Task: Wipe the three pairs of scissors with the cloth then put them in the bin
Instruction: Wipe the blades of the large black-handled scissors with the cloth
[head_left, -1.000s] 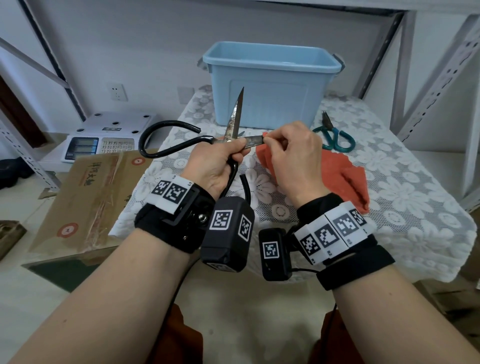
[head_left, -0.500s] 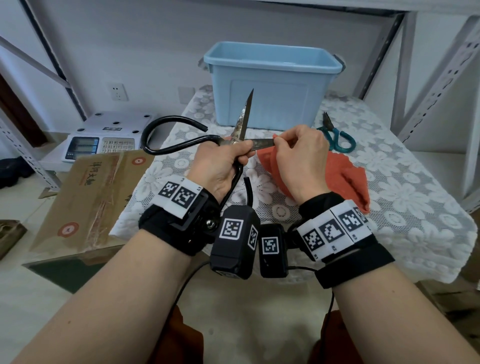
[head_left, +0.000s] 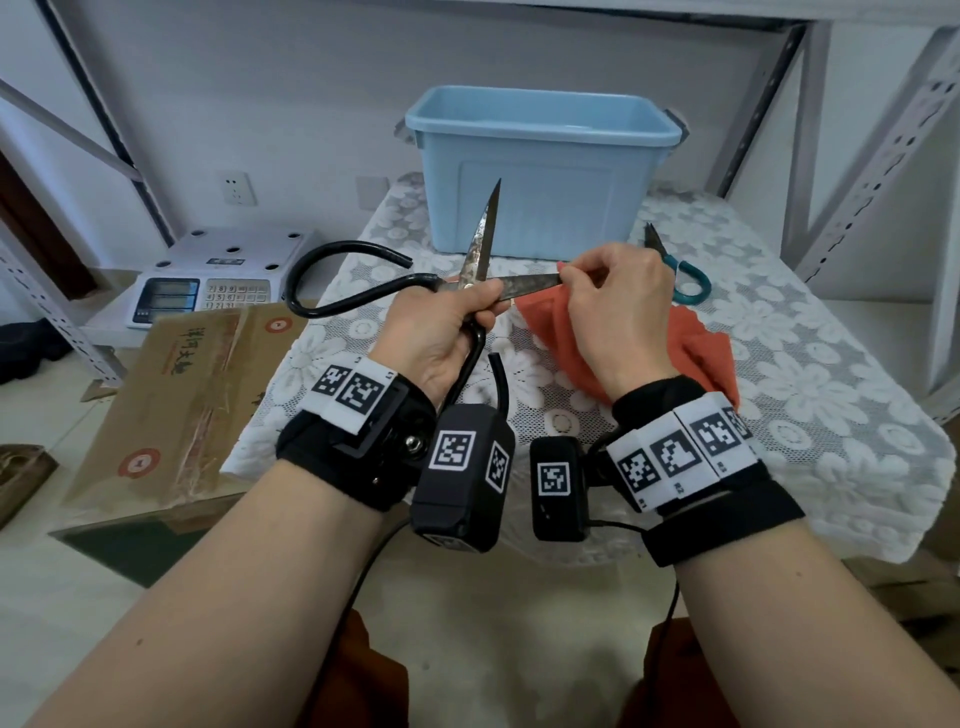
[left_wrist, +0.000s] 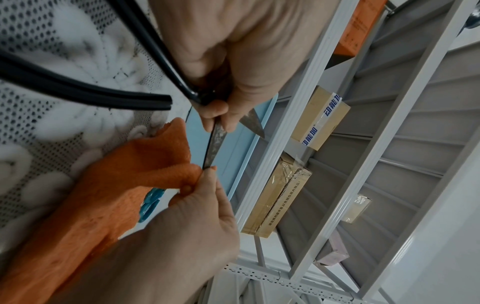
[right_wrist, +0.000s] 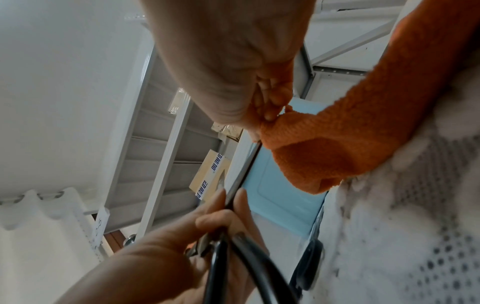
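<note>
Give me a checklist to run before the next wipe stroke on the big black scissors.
1. Left hand grips black scissors near the pivot: ok.
2. Right hand pinches orange cloth round the lower blade near its tip: ok.
3. Blades spread, upper one pointing away from the fingers: ok.
4. Blade clean: not ok, still mottled.
5. Blue bin open and unobstructed behind: ok.
6. Teal scissors lie on the table; third pair: cannot tell.
</note>
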